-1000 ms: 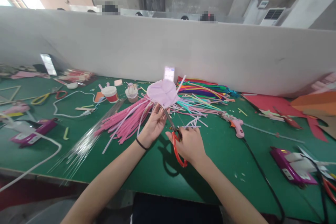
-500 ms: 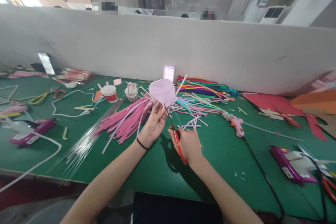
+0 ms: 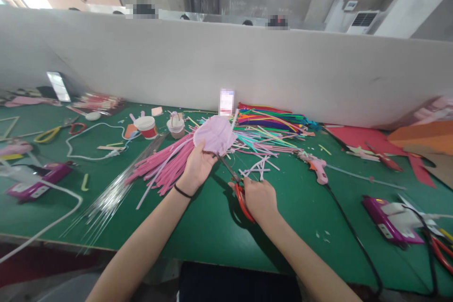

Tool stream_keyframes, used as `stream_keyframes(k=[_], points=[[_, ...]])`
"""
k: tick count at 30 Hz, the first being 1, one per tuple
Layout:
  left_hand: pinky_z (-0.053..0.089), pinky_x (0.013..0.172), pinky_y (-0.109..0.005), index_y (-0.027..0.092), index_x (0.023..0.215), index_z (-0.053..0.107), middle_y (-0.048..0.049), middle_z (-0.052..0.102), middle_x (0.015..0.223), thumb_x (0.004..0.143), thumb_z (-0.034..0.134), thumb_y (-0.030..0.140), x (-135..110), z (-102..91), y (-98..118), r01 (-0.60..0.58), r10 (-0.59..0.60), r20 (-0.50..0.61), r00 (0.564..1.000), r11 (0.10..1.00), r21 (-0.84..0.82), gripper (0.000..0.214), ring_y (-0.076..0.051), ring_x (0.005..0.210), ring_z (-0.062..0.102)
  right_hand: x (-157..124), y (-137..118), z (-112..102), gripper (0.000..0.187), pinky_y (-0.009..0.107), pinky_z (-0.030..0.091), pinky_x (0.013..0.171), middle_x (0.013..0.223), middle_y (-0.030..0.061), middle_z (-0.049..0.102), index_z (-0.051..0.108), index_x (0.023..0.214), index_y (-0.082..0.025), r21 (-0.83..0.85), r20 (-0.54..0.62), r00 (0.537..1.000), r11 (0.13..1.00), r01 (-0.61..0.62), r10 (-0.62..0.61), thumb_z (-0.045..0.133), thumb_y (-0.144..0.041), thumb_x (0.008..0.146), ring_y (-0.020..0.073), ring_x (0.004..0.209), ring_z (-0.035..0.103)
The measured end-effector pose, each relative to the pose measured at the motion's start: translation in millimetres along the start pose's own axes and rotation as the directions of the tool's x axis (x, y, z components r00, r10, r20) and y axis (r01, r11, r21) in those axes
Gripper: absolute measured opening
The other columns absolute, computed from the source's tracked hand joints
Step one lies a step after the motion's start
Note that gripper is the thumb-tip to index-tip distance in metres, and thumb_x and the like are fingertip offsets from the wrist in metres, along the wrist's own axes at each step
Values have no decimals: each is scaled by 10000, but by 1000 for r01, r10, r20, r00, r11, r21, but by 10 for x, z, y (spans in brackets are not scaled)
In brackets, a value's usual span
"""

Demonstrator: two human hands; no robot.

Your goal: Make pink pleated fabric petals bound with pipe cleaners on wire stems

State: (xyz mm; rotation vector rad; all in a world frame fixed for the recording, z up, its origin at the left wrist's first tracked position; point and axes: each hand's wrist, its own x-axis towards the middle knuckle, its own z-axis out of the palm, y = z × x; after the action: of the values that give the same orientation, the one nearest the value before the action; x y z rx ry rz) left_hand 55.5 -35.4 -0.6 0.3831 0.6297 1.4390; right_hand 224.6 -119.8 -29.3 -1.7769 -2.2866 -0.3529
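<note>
My left hand (image 3: 198, 168) is closed on the lower edge of a rounded, pale lilac piece (image 3: 215, 135) that looks like pipe cleaners set side by side. A single lilac strip sticks up at its right. My right hand (image 3: 260, 197) grips red-handled scissors (image 3: 244, 205), their blades pointing up and left to the lower edge of the lilac piece. Whether the blade tips touch it I cannot tell. Pink pipe cleaners (image 3: 170, 165) lie in a bundle behind my left hand, and short lilac offcuts (image 3: 260, 167) lie beyond my right hand.
A pink glue gun (image 3: 320, 170) with a black cord lies at right, near a purple power strip (image 3: 385, 224). Clear thin rods (image 3: 113, 198) and a red-white cup (image 3: 146, 127) are at left. Multicoloured pipe cleaners (image 3: 272, 118) and a phone (image 3: 227, 102) stand at the back.
My left hand has moved a little left and down with the lilac piece, which is now turned differently. The scissors in my right hand stay close to its lower edge.
</note>
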Motion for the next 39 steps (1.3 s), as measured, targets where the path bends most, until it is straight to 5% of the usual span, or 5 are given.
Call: stream_keyframes(k=[10,26,39], points=[[523,899,-388,112,1090,623,-103,724,1000,955,407,222,-23,42,17,-34,35,15,999,999,-35,277,-199,920,685,94,63,18,457,274,407,549,633,119,704,675,808,-136,-26,110,994,1000,16,-13,372,-445,954,244,592,690],[525,882,-378,117,1078,628,-112,722,1002,951,421,213,-17,68,42,-80,81,16,997,996,-47,261,-196,916,686,166,108,106,432,296,451,563,690,129,711,654,833,-149,-3,131,991,1000,11,-10,348,-427,959,274,648,703],[515,887,-365,133,1055,638,-108,722,1005,934,455,199,-41,80,-43,-187,189,85,978,982,-26,229,-194,939,677,98,106,72,677,268,394,541,745,134,667,552,904,-135,-2,52,995,996,-85,85,257,-742,843,248,665,670]])
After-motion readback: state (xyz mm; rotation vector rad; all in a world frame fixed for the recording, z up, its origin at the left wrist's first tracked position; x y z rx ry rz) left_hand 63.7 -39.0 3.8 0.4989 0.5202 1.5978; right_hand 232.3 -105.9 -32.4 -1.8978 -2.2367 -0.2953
